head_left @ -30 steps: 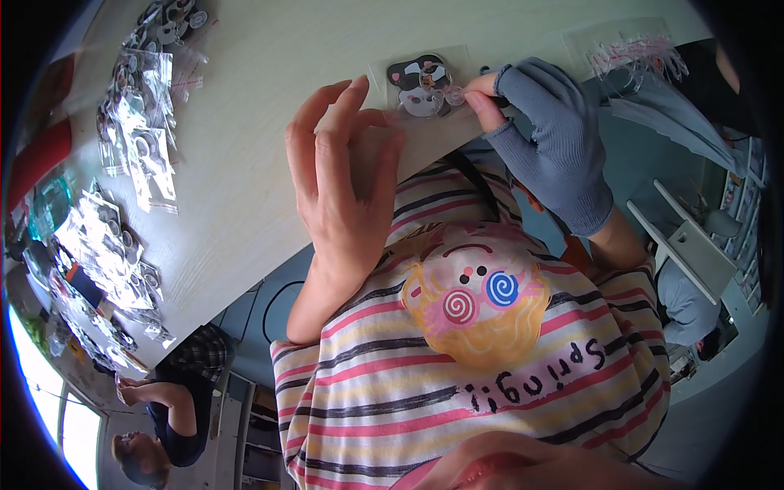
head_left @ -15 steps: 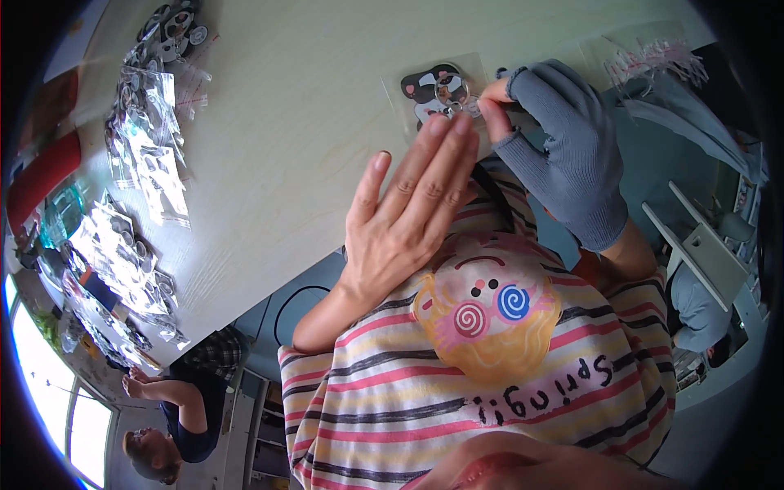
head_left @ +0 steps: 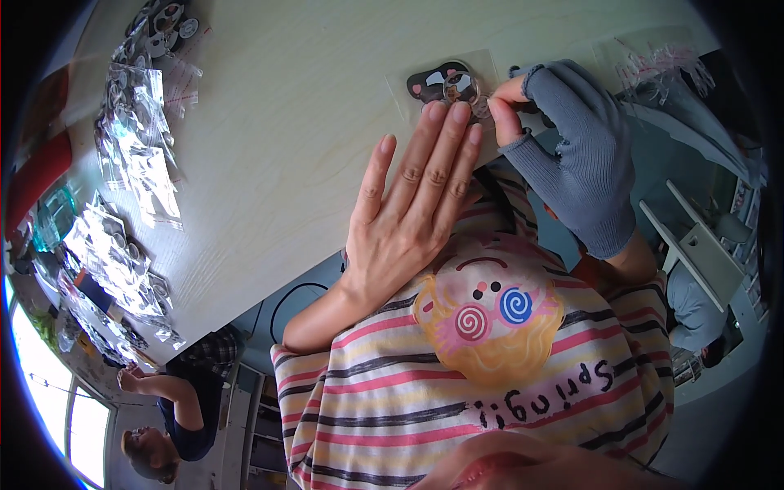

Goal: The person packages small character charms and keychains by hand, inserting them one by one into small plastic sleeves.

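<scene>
A black-and-white cartoon keychain with a metal ring lies in a small clear plastic bag near the table's front edge. My bare left hand rests flat with its fingers stretched out, fingertips over the near part of the bag and hiding part of the keychain. My right hand, in a grey fingerless glove, pinches the bag's right edge between thumb and forefinger, beside a small round tag. Exactly what lies between those fingertips is partly hidden.
Bagged keychains lie in a row along the table's left, with another shiny heap nearer. A bag of thin white-and-pink strips sits at the right edge. Another person sits at the lower left.
My right hand has shifted slightly right and the bag with the keychain a little right and up. My left hand stays flat, its fingertips slightly higher on the bag.
</scene>
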The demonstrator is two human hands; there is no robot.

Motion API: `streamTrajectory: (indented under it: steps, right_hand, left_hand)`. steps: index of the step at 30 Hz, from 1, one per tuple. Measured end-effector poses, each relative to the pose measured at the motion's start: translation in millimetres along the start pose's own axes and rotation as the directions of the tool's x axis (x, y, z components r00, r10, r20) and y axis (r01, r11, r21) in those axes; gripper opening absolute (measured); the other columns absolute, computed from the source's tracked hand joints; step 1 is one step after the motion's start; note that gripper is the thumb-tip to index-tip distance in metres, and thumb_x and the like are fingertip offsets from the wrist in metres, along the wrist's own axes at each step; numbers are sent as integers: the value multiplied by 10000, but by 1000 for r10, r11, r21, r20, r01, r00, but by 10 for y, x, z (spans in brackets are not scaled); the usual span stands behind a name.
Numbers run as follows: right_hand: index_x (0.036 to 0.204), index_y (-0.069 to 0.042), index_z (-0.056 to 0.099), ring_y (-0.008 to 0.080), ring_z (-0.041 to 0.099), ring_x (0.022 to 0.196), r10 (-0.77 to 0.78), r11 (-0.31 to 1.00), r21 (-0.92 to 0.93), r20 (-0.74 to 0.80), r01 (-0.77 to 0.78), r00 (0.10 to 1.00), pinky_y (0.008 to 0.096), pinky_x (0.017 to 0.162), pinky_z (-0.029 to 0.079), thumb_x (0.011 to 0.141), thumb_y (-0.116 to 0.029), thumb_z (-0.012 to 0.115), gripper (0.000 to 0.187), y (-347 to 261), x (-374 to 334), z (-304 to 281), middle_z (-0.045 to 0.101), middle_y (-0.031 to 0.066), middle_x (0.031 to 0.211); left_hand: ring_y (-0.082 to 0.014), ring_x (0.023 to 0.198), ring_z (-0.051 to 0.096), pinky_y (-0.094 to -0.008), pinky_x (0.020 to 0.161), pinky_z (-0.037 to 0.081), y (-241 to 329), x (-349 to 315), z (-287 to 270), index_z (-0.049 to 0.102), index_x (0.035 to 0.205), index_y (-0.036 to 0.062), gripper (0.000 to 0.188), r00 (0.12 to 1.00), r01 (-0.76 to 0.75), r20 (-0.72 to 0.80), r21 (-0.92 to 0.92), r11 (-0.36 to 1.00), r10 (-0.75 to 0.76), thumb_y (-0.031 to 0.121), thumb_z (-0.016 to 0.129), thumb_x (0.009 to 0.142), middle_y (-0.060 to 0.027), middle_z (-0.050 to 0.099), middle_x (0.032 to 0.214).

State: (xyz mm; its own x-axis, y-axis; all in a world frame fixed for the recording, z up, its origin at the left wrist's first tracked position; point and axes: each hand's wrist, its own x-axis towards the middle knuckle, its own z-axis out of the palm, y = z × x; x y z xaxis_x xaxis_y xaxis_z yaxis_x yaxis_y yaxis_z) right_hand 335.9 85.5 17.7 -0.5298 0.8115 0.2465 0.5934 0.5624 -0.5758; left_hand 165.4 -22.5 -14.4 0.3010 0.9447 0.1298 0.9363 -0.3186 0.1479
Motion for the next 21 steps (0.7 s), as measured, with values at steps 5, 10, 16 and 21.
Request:
streamTrajectory:
  steps: [5,10,16,21]
  right_hand:
    - [888,-10,641,237,636,690,102,994,26,17,-103,995,312,646,504,845,-48,757,129,8,-20,16,645,101,805]
    - [892,-88,617,287,646,776,113,986,-128,67,-104,991,387,687,524,858,-190,765,183,46,-35,-37,662,52,830]
    - [1085,-128,683,234,616,977,-198,928,-311,58,206,979,393,860,467,818,-151,721,271,-18,-100,-60,650,15,1072]
    - [1249,-165,681,208,606,1049,-228,931,-264,123,253,966,392,901,443,752,-105,688,500,148,-179,8,644,-5,1193]
  left_hand:
    - [-173,1431,451,-453,1226,234,9,-5,24,483,1505,147,537,1000,-10,-9,69,998,10,304,514,993,-19,469,1555]
    - [-209,1435,450,-454,1215,222,13,-25,37,497,1493,145,626,1000,4,-24,39,999,-3,350,645,920,-30,477,1551]
    - [-184,1434,450,-454,1232,208,9,-16,82,492,1502,181,516,999,-11,-31,150,989,16,290,511,998,-14,460,1563]
    - [-316,1313,548,-448,1109,369,-68,-41,37,584,1374,90,545,947,18,-281,-435,900,-154,220,707,860,-137,565,1419]
